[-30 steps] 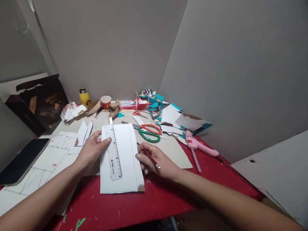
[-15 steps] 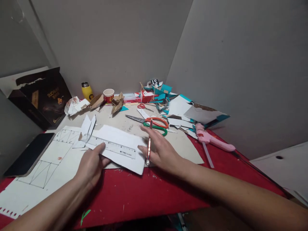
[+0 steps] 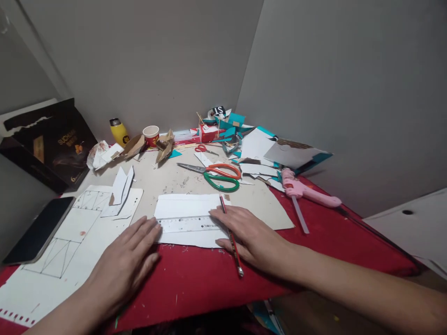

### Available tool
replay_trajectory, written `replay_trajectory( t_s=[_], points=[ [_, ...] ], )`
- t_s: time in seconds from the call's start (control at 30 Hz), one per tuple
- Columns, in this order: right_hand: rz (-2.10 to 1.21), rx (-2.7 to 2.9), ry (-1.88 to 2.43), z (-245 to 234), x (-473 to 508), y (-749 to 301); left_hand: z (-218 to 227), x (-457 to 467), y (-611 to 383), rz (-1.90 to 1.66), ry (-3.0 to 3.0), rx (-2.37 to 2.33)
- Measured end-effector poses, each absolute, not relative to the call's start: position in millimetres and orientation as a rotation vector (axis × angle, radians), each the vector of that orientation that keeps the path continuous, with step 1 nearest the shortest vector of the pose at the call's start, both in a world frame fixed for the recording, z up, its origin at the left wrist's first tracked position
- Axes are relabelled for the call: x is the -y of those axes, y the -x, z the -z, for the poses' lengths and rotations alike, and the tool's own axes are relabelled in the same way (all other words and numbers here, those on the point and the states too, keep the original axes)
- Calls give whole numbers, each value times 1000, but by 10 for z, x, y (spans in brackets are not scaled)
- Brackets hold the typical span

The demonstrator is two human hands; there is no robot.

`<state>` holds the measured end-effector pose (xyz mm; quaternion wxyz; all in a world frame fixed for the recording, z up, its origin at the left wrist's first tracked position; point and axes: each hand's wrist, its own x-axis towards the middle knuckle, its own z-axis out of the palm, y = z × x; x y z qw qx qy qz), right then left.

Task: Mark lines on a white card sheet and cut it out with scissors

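A white card piece (image 3: 185, 207) lies flat near the front of the red table (image 3: 195, 284), its long side left to right. A clear ruler (image 3: 185, 224) rests along its near half. My left hand (image 3: 125, 263) lies flat with fingers stretched, fingertips touching the ruler's left end. My right hand (image 3: 249, 235) presses on the card's right end, fingers extended, with a red pencil (image 3: 231, 237) held between its fingers.
Red and green scissors (image 3: 216, 176), a pink glue gun (image 3: 303, 190), teal and white paper scraps (image 3: 258, 149), a paper cup (image 3: 151, 136), a yellow bottle (image 3: 118, 131), a black box (image 3: 49, 144), a phone (image 3: 38, 228) and a large drawn sheet (image 3: 59, 251) surround the card.
The card and ruler were turned from lengthwise to crosswise and laid flat. My left hand slid to the ruler's left end; my right hand settled on the right end.
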<state>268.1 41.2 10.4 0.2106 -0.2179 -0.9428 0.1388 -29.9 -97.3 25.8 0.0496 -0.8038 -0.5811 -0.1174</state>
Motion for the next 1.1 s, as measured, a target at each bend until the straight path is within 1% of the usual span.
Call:
replay_trajectory(
  t_s=[0.07, 0.2, 0.3, 0.43, 0.6, 0.7, 0.93, 1.1],
  points=[
    [-356, 2593, 625, -76, -398, -2782, -211, 933, 305, 163, 2474, 1680],
    [-300, 2531, 740, -2, -373, -2960, -187, 878, 299, 45, 2466, 1597],
    [-311, 2528, 825, 38, -373, -3008, -206, 792, 311, 30, 2464, 1489],
    [-292, 2535, 814, 56, -408, -2989, -214, 630, 308, 17, 2452, 1394],
    [-321, 2543, 795, 22, -457, -2970, -209, 479, 305, 1, 2468, 1373],
    [-376, 2523, 854, 16, -460, -2973, -229, 450, 306, -10, 2491, 1338],
    [-408, 2480, 819, 105, -475, -3021, -277, 502, 249, -41, 2523, 1341],
    [-473, 2490, 887, 112, -470, -3049, -302, 398, 154, -59, 2498, 1342]
  ],
)
